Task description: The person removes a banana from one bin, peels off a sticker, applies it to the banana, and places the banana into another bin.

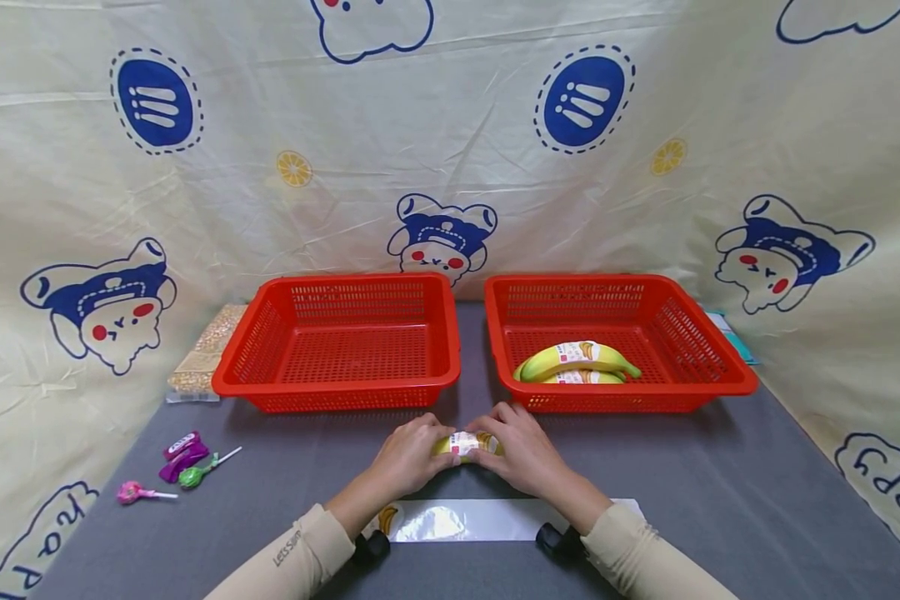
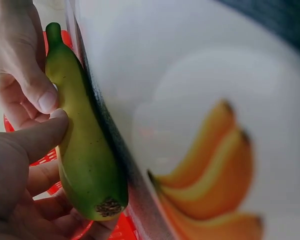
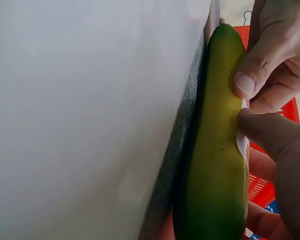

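Both hands hold one yellow-green banana point(image 2: 85, 145) close over the table, between the strip and the baskets. My left hand point(image 1: 411, 454) grips one end, its thumb on the near side and its fingers behind. At the other end my right hand point(image 1: 523, 450) grips it the same way, and the two thumbs come close together at the middle. A white printed label point(image 1: 465, 443) lies on the banana; its pale edge point(image 3: 241, 142) shows beside the thumbs in the right wrist view. Nearer me lies a glossy white strip point(image 1: 480, 521) with printed bananas at its left end.
A red basket point(image 1: 337, 389) stands at back left. The right red basket point(image 1: 645, 389) holds two labelled bananas point(image 1: 577, 358). Candies, including a pink lollipop point(image 1: 130, 492) and a green lollipop point(image 1: 192, 477), lie at left. A bag of grains point(image 1: 202, 358) sits beside the left basket.
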Tool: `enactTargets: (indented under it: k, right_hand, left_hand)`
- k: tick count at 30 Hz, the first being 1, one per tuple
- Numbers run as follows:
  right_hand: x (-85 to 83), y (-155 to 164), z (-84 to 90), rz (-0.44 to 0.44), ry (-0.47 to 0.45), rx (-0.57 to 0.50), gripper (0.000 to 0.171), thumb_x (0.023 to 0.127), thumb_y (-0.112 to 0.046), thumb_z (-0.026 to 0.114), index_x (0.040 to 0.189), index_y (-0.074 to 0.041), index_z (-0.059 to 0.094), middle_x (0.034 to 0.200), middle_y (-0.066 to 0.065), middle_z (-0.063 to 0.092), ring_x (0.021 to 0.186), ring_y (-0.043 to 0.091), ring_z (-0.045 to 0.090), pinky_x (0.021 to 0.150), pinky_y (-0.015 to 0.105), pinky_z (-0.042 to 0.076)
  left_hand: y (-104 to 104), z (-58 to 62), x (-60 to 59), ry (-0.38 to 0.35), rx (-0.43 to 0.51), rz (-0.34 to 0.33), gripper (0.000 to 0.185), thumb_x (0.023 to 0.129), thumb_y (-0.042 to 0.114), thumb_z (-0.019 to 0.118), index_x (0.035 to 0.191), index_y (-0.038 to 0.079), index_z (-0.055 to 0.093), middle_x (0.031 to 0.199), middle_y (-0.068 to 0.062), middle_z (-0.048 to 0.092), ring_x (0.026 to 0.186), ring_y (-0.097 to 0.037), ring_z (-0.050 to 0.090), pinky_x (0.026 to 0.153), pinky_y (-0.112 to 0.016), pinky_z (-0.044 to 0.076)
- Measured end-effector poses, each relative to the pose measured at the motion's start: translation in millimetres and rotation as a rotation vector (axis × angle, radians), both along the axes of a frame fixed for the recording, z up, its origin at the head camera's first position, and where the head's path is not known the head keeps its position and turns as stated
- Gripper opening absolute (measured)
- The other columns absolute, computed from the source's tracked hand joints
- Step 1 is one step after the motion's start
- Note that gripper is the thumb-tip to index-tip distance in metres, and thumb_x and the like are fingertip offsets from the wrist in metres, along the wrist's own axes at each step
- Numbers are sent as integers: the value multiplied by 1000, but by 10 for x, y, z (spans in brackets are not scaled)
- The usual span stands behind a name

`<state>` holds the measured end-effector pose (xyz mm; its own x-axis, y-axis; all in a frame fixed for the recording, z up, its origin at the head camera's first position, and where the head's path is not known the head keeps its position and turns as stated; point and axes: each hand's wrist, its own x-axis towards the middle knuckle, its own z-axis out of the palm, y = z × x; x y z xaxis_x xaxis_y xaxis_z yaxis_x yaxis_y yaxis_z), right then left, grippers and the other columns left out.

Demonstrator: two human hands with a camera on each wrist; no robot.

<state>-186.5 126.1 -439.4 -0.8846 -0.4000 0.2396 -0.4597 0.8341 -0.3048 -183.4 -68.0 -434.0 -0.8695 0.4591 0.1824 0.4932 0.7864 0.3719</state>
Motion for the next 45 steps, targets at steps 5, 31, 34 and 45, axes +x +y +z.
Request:
enactTargets:
  k: [5,31,34,45]
  right_hand:
    - [13,44,-7,-32,-20,23,33,75,-38,77,105,-26,68,88,-3,56,82,13,45,70,29,38]
    - [50,104,-22,-96,-162,-5,39,76,-36,76,109,-22,63,92,-3,57,81,11,48,70,31,39]
    - [54,75,-19,-96,-170,-4,40,76,-36,76,111,-22,63,92,-4,57,81,11,48,71,31,39]
    - [71,-7,-30,-70,-160,-11,40,76,-36,76,111,-22,63,91,-4,56,81,11,47,69,31,38]
  left_hand:
    - [7,16,6,-7,-5,8,41,81,33,72,113,8,69,94,-4,65,75,-11,54,62,-23,41]
    - [-187,-3,105,-157,147,72,40,77,19,74,115,10,65,101,-3,64,86,-13,54,76,-33,43]
    - [-250,-5,125,-179,193,86,39,78,17,74,115,10,64,102,-3,65,87,-13,55,77,-34,43]
    - [-354,14,181,-209,216,135,30,79,16,73,108,14,66,98,-1,64,85,-12,53,76,-33,41]
